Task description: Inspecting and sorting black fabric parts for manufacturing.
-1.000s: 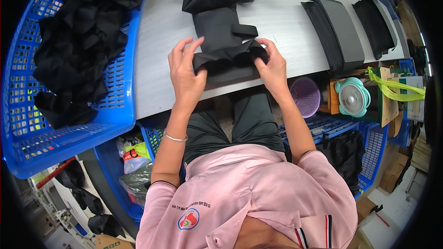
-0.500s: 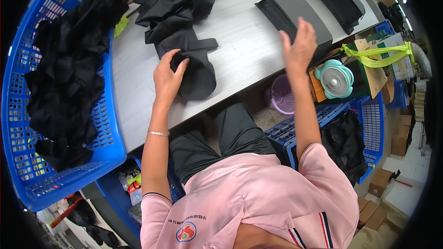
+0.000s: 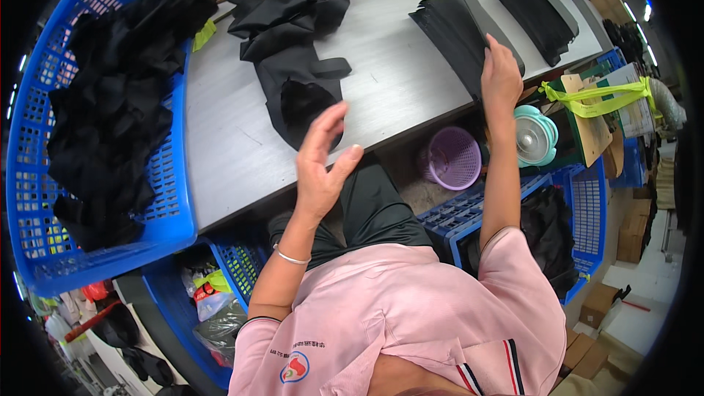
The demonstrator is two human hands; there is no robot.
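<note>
My right hand [image 3: 503,81] pinches the near edge of a thin dark panel [image 3: 475,15], which stands tilted up from a stack of black panels [image 3: 446,38] on the right of the table. Its fingertips are partly hidden behind the panel's edge. My left hand [image 3: 321,169] is over the table's front edge, with fingers stretched and thumb apart, holding nothing. Just beyond it lies a black cloth piece [image 3: 268,84] with a rounded near end and a side tab, partly covered by the fingers. It runs back into a crumpled heap of black cloth [image 3: 308,18].
A blue basket [image 3: 189,198] of black fabric stands at the left of the table [image 3: 220,139]. Another black stack [image 3: 535,18] lies at the far right. Below the edge are a purple basket [image 3: 469,169], a turquoise fan [image 3: 535,136] and a blue crate [image 3: 590,213] with black cloth.
My left hand has let go of the black cloth piece and moved right and toward me. My right hand has taken hold of the stack's top panel and tilted it up.
</note>
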